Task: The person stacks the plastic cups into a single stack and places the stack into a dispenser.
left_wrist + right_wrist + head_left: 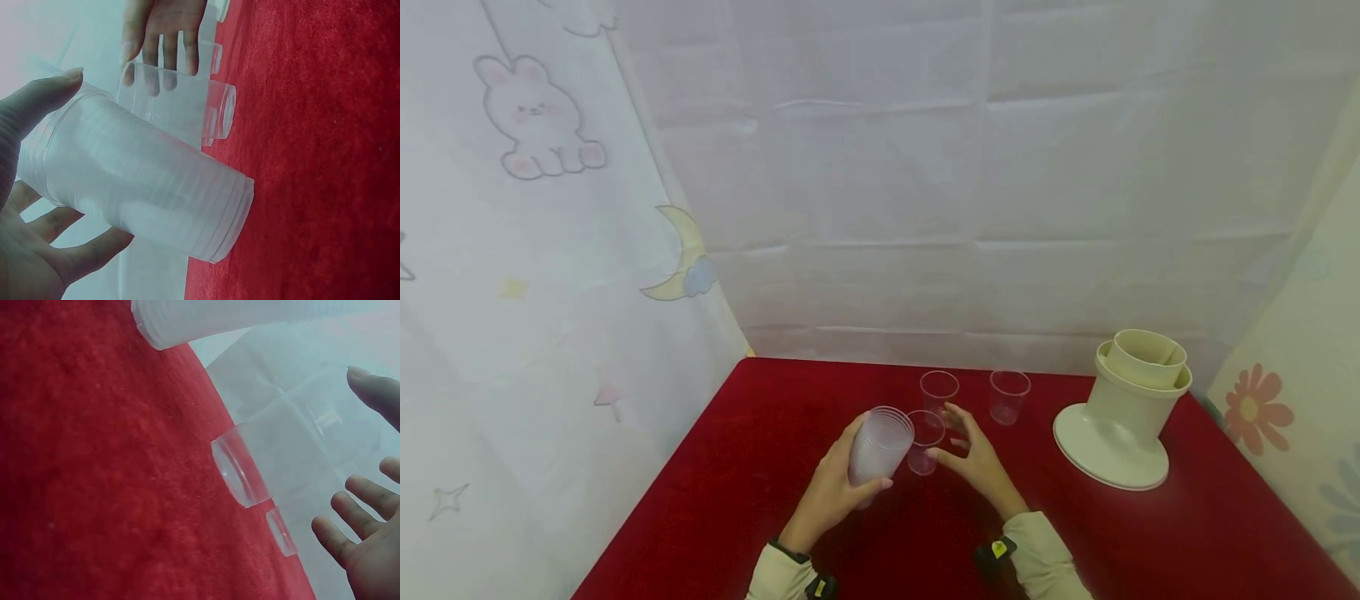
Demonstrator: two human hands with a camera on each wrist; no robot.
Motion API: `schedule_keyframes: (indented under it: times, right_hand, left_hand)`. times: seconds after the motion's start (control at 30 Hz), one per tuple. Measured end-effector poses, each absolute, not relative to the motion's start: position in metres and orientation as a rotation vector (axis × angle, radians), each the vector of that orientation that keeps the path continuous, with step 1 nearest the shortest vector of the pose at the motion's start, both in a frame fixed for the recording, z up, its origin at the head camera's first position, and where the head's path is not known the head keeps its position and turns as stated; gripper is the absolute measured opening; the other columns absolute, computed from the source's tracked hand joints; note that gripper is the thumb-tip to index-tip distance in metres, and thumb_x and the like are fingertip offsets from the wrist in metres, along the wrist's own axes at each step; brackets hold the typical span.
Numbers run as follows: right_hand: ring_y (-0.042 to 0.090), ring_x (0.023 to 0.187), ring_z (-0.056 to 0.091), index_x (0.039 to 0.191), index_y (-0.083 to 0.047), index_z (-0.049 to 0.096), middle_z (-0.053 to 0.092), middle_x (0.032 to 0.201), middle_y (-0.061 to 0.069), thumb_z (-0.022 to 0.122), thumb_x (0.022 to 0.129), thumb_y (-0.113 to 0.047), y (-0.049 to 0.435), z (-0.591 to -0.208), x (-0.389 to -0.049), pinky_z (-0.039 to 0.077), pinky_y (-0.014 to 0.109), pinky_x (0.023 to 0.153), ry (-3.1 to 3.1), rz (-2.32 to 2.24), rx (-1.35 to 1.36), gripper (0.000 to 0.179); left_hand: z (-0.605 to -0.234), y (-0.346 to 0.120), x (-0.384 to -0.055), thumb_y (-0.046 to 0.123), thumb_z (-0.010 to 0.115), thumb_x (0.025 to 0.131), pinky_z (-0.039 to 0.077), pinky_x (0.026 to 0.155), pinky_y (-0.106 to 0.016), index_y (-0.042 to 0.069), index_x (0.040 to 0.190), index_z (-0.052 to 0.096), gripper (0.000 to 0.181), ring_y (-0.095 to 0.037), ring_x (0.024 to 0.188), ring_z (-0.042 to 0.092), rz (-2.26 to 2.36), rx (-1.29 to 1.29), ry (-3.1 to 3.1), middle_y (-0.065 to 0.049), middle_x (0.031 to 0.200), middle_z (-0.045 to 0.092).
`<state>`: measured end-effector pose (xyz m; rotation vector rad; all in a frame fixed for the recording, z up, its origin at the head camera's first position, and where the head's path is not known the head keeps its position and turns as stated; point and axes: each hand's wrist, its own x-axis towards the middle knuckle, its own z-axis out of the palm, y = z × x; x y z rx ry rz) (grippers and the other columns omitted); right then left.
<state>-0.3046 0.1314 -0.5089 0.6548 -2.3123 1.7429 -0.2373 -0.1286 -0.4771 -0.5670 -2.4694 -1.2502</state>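
My left hand grips a stack of clear plastic cups, thumb on one side and fingers round the other. In the left wrist view the nested cups tilt, their bases towards the red cloth. Just to their right, a single clear cup stands upright on the cloth. My right hand is beside that cup, its thumb and fingers spread apart. In the right wrist view a gap shows between the fingers and the cup. Two more clear cups stand behind, one straight back and one to the right.
A cream plastic piece with a round flat base and nested tubes stands at the table's right. Red cloth covers the table. Pale printed curtains hang behind it and at both sides.
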Motion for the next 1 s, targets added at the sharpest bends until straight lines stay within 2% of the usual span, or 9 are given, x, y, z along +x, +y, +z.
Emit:
schedule_keyframes:
  times: [0.23, 0.63, 1.0]
  right_hand:
    - [0.039, 0.135, 0.044, 0.152, -0.008, 0.034, 0.044, 0.15, 0.02, 0.08, 0.085, -0.014, 0.131, -0.519, -0.31, 0.043, 0.056, 0.102, -2.334, 1.767, 0.664, 0.082]
    - [0.043, 0.133, 0.045, 0.152, -0.009, 0.035, 0.048, 0.146, 0.021, 0.081, 0.084, -0.015, 0.125, -0.525, -0.31, 0.043, 0.058, 0.101, -2.339, 1.781, 0.653, 0.082]
    - [0.037, 0.132, 0.047, 0.152, -0.014, 0.035, 0.052, 0.143, 0.016, 0.082, 0.084, -0.018, 0.117, -0.526, -0.311, 0.042, 0.057, 0.103, -2.364, 1.789, 0.64, 0.083]
  left_hand:
    - [-0.477, -0.128, -0.237, 0.028, 0.086, 0.079, 0.052, 0.086, -0.051, 0.027, 0.155, 0.032, 0.093, -0.026, 0.112, 0.057, -1.25, -0.556, -2.467, -0.007, 0.14, 0.053]
    - [-0.479, -0.129, -0.237, 0.031, 0.086, 0.078, 0.052, 0.086, -0.049, 0.023, 0.155, 0.033, 0.094, -0.025, 0.112, 0.058, -1.233, -0.572, -2.444, -0.007, 0.141, 0.053]
    - [-0.477, -0.129, -0.236, 0.028, 0.087, 0.078, 0.052, 0.086, -0.049, 0.021, 0.155, 0.033, 0.094, -0.025, 0.112, 0.058, -1.242, -0.566, -2.443, -0.007, 0.142, 0.052]
